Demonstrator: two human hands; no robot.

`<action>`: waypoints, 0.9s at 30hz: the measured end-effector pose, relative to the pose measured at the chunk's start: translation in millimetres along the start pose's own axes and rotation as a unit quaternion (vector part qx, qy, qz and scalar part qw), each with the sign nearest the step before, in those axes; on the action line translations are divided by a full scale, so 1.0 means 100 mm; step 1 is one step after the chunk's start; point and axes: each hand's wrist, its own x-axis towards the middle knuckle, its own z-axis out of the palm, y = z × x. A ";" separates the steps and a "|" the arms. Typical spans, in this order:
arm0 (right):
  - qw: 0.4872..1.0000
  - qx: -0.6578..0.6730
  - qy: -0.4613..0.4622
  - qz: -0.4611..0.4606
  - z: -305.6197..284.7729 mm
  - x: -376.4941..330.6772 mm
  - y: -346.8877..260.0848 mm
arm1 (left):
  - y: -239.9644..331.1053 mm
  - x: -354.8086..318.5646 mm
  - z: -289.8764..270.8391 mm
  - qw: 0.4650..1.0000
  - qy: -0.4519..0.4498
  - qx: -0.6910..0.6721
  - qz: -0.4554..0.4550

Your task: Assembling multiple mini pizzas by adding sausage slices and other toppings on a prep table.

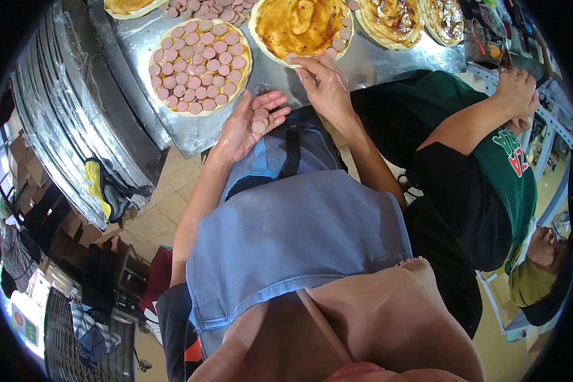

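Note:
My left hand [240, 130] is cupped palm up near the table's edge, holding several round pink sausage slices [260, 120]. Beside it, my right hand [328, 92] reaches over a round pizza base [293, 28] spread with brown-orange sauce. Its thumb and fingers are pinched on a sausage slice [291, 58] at the base's near rim. A few slices lie along the right rim of that base. To the left sits another pizza [200, 67], its top covered with sausage slices.
Loose sausage slices [218, 9] are heaped at the back of the metal table [130, 48]. More sauced bases [391, 22] stand to the right. Stacked, plastic-wrapped metal sheets [63, 108] rise at the left. A co-worker in a green shirt [516, 191] is close on my right.

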 end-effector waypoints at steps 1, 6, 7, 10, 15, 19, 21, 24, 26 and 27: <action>1.000 0.002 -0.002 0.000 -0.01 -0.05 -0.08 | 0.01 0.00 0.01 1.000 0.001 -0.003 0.000; 0.979 0.071 -0.166 -0.090 -0.01 -0.32 -0.39 | -0.02 0.03 -0.03 1.000 0.021 0.003 0.007; 0.974 0.061 -0.196 -0.095 -0.02 -0.32 -0.39 | -0.01 0.03 -0.01 1.000 0.010 0.001 0.002; 0.976 0.059 -0.167 -0.126 0.06 -0.32 -0.33 | 0.00 0.03 0.01 1.000 0.006 0.009 -0.007; 0.972 0.176 -0.151 0.033 0.04 -0.16 -0.25 | -0.01 0.06 -0.07 0.999 0.020 -0.002 -0.027; 0.984 0.163 -0.058 0.034 0.06 0.14 0.05 | 0.02 0.04 -0.05 0.999 -0.026 0.000 -0.020; 0.993 0.118 -0.032 0.003 0.08 0.29 0.09 | 0.01 0.04 -0.07 0.999 -0.031 0.000 -0.020; 0.998 -0.001 -0.056 -0.024 0.07 0.40 0.05 | 0.02 0.04 -0.07 0.999 -0.028 0.005 -0.023; 0.998 -0.018 -0.043 -0.041 0.12 0.43 0.06 | 0.03 0.04 -0.08 0.999 -0.024 0.003 -0.024; 0.997 -0.032 -0.027 -0.060 0.14 0.44 0.05 | 0.03 0.03 -0.09 0.999 -0.022 0.001 -0.023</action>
